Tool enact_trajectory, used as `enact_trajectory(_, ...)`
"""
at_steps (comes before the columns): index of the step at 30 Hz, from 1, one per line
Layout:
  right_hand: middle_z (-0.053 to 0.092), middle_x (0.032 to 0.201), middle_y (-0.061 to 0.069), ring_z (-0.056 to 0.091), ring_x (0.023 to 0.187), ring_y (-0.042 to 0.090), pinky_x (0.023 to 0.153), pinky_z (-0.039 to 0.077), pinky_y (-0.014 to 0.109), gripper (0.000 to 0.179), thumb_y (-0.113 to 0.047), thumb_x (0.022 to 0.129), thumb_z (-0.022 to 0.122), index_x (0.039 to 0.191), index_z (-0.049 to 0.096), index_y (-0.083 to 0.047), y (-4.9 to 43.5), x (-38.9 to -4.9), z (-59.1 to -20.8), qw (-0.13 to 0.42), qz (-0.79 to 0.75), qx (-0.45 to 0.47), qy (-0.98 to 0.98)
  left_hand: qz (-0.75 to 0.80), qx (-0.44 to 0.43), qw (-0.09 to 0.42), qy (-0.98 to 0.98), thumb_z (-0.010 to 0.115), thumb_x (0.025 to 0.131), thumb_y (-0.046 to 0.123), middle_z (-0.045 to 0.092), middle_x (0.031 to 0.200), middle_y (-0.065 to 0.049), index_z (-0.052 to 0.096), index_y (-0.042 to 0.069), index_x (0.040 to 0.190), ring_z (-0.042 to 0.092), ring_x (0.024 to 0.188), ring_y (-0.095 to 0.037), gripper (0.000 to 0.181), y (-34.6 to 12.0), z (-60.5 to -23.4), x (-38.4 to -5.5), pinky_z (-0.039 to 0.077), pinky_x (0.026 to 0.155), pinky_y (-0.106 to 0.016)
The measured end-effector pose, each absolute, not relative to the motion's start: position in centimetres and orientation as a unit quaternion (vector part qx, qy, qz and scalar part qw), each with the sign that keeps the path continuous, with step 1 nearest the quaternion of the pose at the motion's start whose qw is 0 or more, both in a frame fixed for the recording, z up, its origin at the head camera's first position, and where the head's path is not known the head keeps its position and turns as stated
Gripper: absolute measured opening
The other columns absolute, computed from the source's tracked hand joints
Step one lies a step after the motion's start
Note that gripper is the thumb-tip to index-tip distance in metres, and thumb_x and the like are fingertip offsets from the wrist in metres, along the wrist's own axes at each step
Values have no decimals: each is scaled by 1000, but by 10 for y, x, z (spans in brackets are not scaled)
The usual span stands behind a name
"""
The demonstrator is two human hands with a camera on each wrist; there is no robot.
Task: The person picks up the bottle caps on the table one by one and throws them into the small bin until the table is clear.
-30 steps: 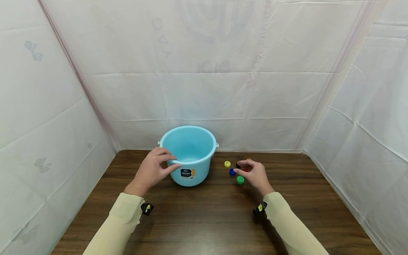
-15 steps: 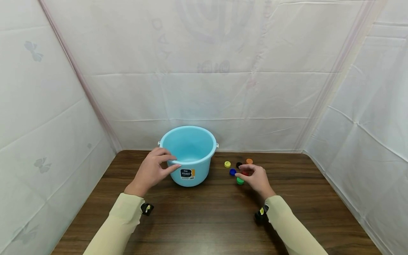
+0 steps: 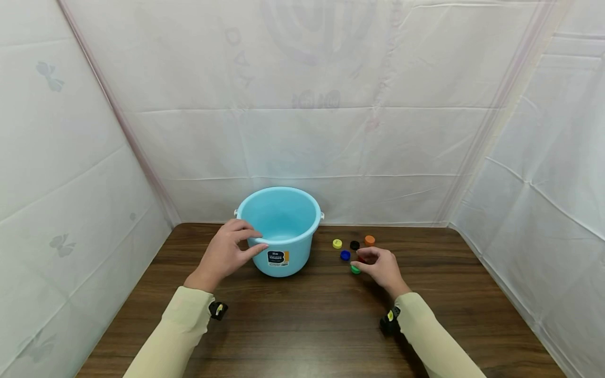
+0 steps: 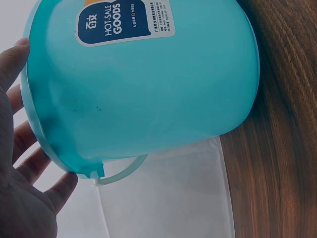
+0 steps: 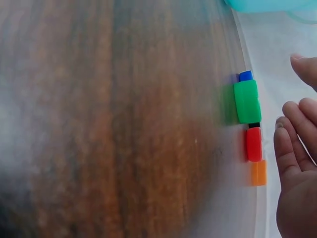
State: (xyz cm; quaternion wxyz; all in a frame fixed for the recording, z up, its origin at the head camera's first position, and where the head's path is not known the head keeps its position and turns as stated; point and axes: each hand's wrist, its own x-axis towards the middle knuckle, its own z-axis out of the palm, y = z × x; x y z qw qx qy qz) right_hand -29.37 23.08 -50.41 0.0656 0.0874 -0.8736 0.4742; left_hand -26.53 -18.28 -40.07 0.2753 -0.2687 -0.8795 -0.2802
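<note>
Head view: left hand (image 3: pixel 226 253) pinches the bucket (image 3: pixel 299 251) at its rim; right hand (image 3: pixel 381 265) — fingers parted, empty — hovers by the green cap (image 5: pixel 246 101) and red cap (image 5: pixel 253 144) on the tabletop (image 3: pixel 302 325). They sit so close a hasty pinch could knock one away.

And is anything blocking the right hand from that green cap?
Nothing visible does: the right wrist view shows only a gap between the right hand and the green cap. The red cap sits close by, but off to one side.

blue bucket (image 3: pixel 299 251) upright — six coloured caps (image 3: pixel 345 255) alongside
</note>
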Motion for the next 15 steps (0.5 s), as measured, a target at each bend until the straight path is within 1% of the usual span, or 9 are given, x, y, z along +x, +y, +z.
enact_trajectory(3,75,118,11,72,108,28,93,58,47,42,-29,85,86,119,75,-7,232,-293,-505,63,469,90,-876,-281,-268,275,-880,90,79,31,70,98,0,81,14,94,60,99,-20,25,-183,-400,-265,56,87,-44)
enact_trajectory(11,75,120,8,71,109,27,93,58,45,43,-28,85,86,121,74,-8,234,-291,-508,43,459,84,-883,-281,-267,272,-880,90,79,31,70,98,0,81,14,94,59,99,-20,25,-183,-400,-265,56,88,-45)
enact_trajectory(15,74,120,9,70,109,27,93,58,46,42,-28,86,85,121,74,-8,234,-291,-509,32,449,76,-890,-281,-267,270,-881,90,79,32,70,98,0,81,14,94,59,99,-20,25,-183,-400,-265,56,89,-45)
